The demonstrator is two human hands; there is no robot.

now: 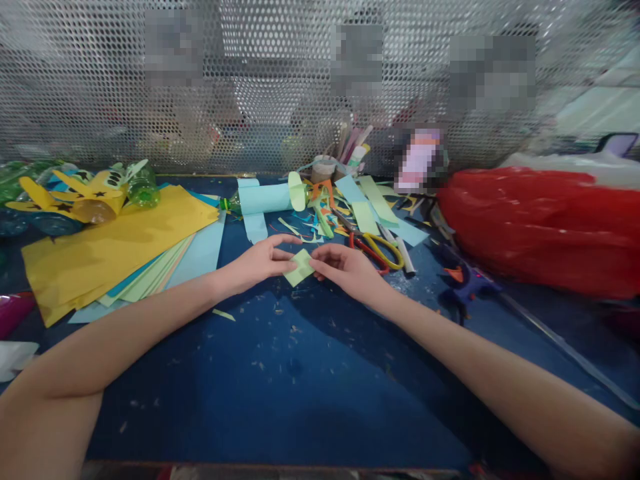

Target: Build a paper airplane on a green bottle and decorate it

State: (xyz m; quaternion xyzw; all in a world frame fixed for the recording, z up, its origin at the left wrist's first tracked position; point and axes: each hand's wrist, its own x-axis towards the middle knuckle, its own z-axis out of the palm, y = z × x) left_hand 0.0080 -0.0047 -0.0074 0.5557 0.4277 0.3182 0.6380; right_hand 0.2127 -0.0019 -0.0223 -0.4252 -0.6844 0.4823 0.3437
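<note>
One blue table: it bears all our materials, and small paper scraps lie upon it.
Metal screen: it is full of round holes and stands behind the table.
Red bag: it lies at our right side, well apart from the hands.
Yellow sheets: they lie at our left, partly over blue and green papers.
Wrapped bottle: it lies on its side, beyond our hands, with light blue paper around it.
Left hand: the thumb pinches the green paper at its left; the forefinger is stretched away above.
Right hand: narrow, it pinches the opposite corner between thumb and curled forefinger.
Scissors: red and yellow handles, near our right hand; one pair or two, we cannot tell.
Green paper: between both hands. The present step, we judge, is fingertip handling of this piece; the next move calls for a light, even grip.
Stars and writing: black stars mark the yellow cut-out; we can read no brand, label or word.
</note>
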